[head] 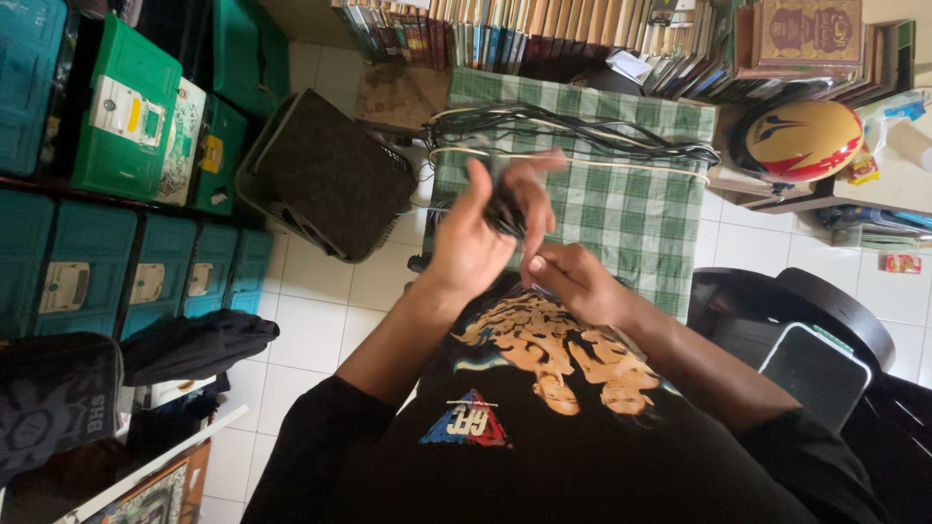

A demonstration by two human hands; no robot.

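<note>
Head view | white tiled floor (320, 320) | green checked cloth (621, 209) | bookshelf (544, 29)

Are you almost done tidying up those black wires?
Not yet, by the look of it. Done: nothing that shows for sure. In hand: the left hand holds a small black bundle of cord, blurred, and the right hand pinches just below it. Left: a loose pile of black cables lies unwound on the green checked cloth.
</note>
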